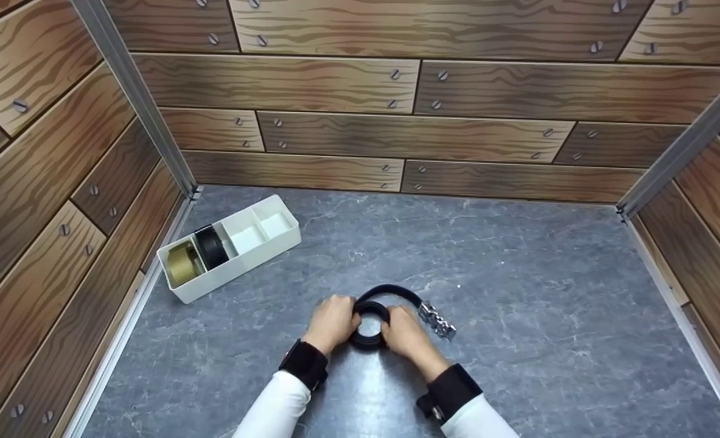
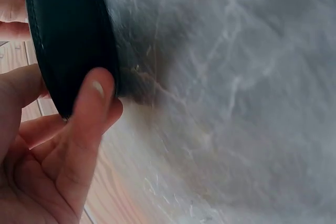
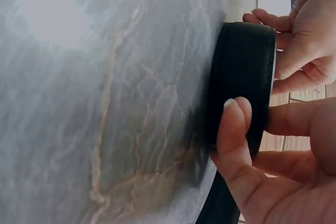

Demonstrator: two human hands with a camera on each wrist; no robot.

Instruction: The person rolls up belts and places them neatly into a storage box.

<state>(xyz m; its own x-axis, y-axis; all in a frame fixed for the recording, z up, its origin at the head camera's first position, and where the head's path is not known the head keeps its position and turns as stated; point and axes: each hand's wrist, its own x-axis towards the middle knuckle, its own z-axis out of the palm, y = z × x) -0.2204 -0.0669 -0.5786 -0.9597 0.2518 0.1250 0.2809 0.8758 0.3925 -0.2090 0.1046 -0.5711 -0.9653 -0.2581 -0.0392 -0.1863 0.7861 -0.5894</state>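
A black belt (image 1: 367, 344) stands coiled on edge on the grey marbled surface, with an open ring in the middle. Its outer end (image 1: 390, 288) arcs away behind the coil to a silver buckle (image 1: 437, 320) lying at the right. My left hand (image 1: 332, 320) pinches the coil's left side between thumb and fingers. On the opposite side my right hand (image 1: 407, 336) pinches it the same way. The right wrist view shows the coiled strap (image 3: 241, 72) between both hands, its lower edge close to the surface.
At the left stands a white divided box (image 1: 238, 274). A tan rolled strap (image 1: 182, 265) and a black rolled strap (image 1: 212, 248) sit in its near-left compartments. Wood-patterned walls (image 1: 335, 134) border the grey surface (image 1: 536, 292) at the back and both sides.
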